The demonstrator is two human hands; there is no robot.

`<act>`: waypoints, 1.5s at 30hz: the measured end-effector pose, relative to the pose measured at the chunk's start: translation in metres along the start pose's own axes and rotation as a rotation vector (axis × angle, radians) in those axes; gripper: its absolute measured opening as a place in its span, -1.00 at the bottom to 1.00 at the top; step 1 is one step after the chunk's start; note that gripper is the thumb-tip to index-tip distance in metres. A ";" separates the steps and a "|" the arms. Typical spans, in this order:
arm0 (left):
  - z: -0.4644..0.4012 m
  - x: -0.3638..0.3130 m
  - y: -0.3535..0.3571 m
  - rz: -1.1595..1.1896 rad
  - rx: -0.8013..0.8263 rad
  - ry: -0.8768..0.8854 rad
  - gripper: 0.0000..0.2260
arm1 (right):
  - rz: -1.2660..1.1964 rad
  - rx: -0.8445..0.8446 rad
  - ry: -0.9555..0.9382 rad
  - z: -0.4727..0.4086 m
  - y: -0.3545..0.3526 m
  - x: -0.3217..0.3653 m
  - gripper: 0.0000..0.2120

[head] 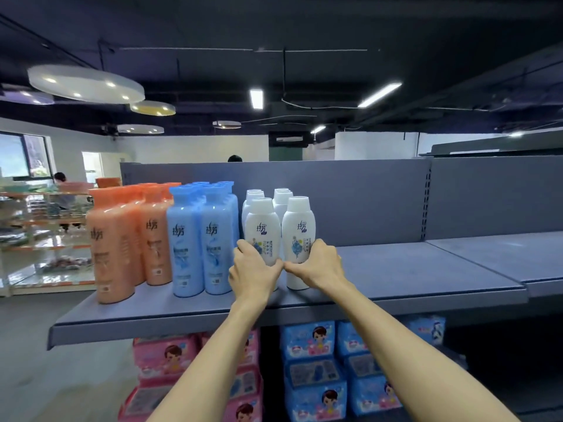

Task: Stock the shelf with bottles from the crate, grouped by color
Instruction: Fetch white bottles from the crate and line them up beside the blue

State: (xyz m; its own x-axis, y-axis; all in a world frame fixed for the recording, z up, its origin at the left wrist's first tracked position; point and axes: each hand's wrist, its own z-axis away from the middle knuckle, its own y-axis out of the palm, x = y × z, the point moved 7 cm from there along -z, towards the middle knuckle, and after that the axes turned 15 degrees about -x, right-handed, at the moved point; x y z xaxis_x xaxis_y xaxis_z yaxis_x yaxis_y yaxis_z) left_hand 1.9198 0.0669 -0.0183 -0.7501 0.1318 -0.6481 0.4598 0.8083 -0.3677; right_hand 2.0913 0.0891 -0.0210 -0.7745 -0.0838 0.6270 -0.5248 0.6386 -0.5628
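Looks pretty far along to me: the grey metal shelf (396,269) already has a block of orange plastic bottles (114,239) on the left, light blue plastic bottles (201,236) beside them, then white plastic bottles (283,226). The left hand (253,269) is wrapped round the front-left white bottle (263,231) and the right hand (316,263) round the front-right white bottle (298,233), both standing on the shelf. The crate isn't in view, so no idea what's left.

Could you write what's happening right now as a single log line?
left hand grips front-left white bottle | right hand grips front-right white bottle | both standing on shelf
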 end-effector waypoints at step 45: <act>0.006 -0.035 -0.006 -0.179 0.246 0.367 -0.69 | 0.040 -0.030 -0.137 -0.007 -0.009 0.007 -0.46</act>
State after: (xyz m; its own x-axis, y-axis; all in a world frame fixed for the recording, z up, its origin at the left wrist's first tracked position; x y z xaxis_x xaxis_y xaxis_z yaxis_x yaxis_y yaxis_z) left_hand 1.9463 0.0541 0.0021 -0.9257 0.2325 -0.2984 0.3739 0.6827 -0.6278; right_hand 2.0931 0.0882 -0.0074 -0.8366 -0.1597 0.5240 -0.4831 0.6659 -0.5685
